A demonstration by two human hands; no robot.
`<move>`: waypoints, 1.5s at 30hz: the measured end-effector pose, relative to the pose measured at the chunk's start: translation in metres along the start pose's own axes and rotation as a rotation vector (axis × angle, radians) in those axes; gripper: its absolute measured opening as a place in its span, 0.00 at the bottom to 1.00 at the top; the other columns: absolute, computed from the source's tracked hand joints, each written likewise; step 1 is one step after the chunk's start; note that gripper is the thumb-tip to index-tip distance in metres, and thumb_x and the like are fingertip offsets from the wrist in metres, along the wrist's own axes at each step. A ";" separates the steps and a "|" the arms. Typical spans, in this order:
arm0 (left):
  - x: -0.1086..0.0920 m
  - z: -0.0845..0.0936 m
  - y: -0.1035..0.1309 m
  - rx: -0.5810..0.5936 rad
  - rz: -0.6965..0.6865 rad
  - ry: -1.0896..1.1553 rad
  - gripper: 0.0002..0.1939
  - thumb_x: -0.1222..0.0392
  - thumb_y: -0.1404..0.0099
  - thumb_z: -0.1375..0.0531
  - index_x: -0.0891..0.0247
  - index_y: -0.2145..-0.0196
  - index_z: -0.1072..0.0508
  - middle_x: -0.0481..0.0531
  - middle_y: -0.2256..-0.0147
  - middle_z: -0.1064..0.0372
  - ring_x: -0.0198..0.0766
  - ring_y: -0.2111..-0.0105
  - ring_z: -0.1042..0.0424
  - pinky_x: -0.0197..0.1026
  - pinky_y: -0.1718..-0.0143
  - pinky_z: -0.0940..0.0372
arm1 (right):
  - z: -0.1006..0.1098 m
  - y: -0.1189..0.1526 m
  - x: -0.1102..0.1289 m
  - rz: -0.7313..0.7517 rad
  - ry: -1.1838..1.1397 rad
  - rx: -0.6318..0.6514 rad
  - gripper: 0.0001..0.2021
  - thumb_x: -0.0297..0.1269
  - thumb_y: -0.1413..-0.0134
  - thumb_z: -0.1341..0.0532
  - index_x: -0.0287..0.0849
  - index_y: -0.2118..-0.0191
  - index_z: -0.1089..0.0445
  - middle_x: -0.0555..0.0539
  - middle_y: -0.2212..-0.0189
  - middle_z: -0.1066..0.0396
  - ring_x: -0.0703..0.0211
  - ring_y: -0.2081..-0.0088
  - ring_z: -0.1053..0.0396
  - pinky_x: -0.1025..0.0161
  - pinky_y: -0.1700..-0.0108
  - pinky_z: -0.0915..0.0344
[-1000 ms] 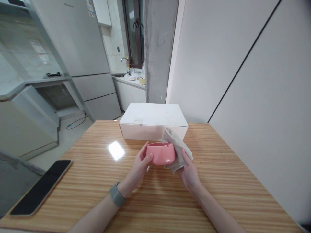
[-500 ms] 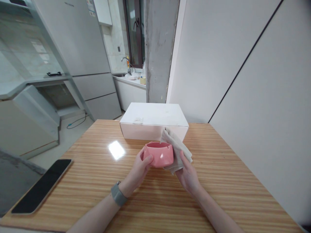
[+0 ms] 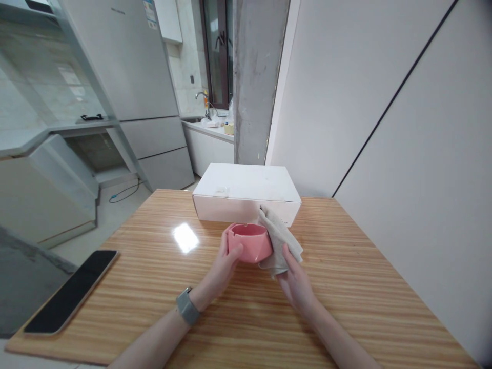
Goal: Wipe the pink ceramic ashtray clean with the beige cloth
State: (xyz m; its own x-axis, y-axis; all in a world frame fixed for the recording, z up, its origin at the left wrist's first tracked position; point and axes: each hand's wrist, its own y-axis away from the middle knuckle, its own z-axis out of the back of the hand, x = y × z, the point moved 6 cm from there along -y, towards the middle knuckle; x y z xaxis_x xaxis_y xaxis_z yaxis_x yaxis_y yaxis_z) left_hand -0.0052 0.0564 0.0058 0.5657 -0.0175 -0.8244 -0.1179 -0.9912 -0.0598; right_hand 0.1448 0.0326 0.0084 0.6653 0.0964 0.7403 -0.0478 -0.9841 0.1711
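Observation:
A glossy pink ashtray (image 3: 251,246) with notches in its rim is held above the table, its hollow tilted a little into view. My left hand (image 3: 226,256) grips it at the left side, thumb on the front face and fingers behind. On the other side, my right hand (image 3: 294,279) is closed on a light grey cloth (image 3: 280,241), thumb on top. The cloth lies against the ashtray's right wall, and its upper end sticks up in front of the white box. The fingers of my right hand under the cloth are mostly hidden.
Just beyond my hands a white cardboard box (image 3: 246,184) stands on the striped wooden table (image 3: 161,287). A dark flat tablet-like slab (image 3: 73,292) lies at the table's left edge. A white wall (image 3: 403,154) runs along the right side.
The ashtray has turned in my left hand, so a rim notch now shows at the left instead of the right. The cloth stays against its right side. The view has shifted slightly.

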 end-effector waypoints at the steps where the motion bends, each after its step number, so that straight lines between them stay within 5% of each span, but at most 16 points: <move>1: 0.001 -0.004 0.000 0.027 0.032 0.065 0.33 0.52 0.39 0.38 0.57 0.39 0.43 0.58 0.39 0.41 0.48 0.41 0.40 0.49 0.42 0.44 | 0.002 -0.002 0.002 0.007 -0.001 -0.010 0.21 0.51 0.56 0.31 0.49 0.55 0.24 0.51 0.50 0.24 0.51 0.43 0.32 0.59 0.45 0.31; 8: 0.006 -0.005 0.005 0.088 0.098 0.002 0.33 0.55 0.37 0.38 0.55 0.36 0.43 0.55 0.37 0.43 0.45 0.37 0.45 0.46 0.37 0.50 | 0.003 -0.011 0.018 0.004 0.016 0.012 0.19 0.52 0.48 0.38 0.47 0.55 0.23 0.49 0.52 0.23 0.49 0.42 0.33 0.55 0.45 0.31; 15: -0.005 -0.014 0.011 0.197 0.049 -0.014 0.53 0.49 0.56 0.26 0.57 0.36 0.43 0.62 0.41 0.38 0.57 0.41 0.39 0.53 0.42 0.43 | -0.011 0.000 0.017 -0.061 -0.029 0.098 0.19 0.52 0.48 0.38 0.46 0.57 0.23 0.47 0.53 0.22 0.46 0.42 0.33 0.52 0.45 0.31; 20: -0.009 -0.019 0.012 0.244 0.102 0.067 0.49 0.45 0.56 0.27 0.57 0.38 0.40 0.62 0.41 0.37 0.55 0.42 0.38 0.53 0.40 0.45 | -0.015 0.004 0.015 -0.048 -0.005 0.138 0.19 0.52 0.48 0.37 0.47 0.55 0.23 0.48 0.51 0.23 0.47 0.42 0.34 0.53 0.44 0.32; 31: -0.005 -0.008 0.006 0.063 0.034 0.021 0.47 0.49 0.55 0.27 0.62 0.40 0.37 0.63 0.45 0.33 0.54 0.46 0.34 0.50 0.44 0.40 | -0.004 0.001 0.005 0.010 0.025 0.077 0.22 0.51 0.51 0.33 0.47 0.52 0.25 0.48 0.46 0.27 0.50 0.41 0.35 0.55 0.41 0.36; 39: 0.000 0.009 0.002 -0.067 -0.044 -0.110 0.42 0.55 0.49 0.30 0.61 0.39 0.40 0.61 0.45 0.33 0.51 0.47 0.33 0.50 0.45 0.40 | -0.003 0.004 -0.001 0.054 0.077 0.082 0.19 0.50 0.56 0.30 0.50 0.57 0.23 0.49 0.51 0.23 0.51 0.42 0.33 0.52 0.39 0.37; 45: 0.002 -0.010 0.002 0.087 0.079 0.130 0.29 0.50 0.37 0.40 0.60 0.40 0.37 0.58 0.43 0.34 0.49 0.42 0.38 0.50 0.40 0.45 | 0.004 -0.002 0.007 0.042 0.043 0.021 0.20 0.51 0.55 0.31 0.50 0.55 0.24 0.51 0.50 0.24 0.50 0.42 0.34 0.53 0.42 0.34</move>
State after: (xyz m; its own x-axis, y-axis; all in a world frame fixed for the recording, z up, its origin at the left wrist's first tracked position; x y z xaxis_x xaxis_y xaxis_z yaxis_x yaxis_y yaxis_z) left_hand 0.0037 0.0532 0.0096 0.6517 -0.1174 -0.7494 -0.2336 -0.9710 -0.0509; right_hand 0.1527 0.0346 0.0101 0.6305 0.0606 0.7738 -0.0588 -0.9903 0.1255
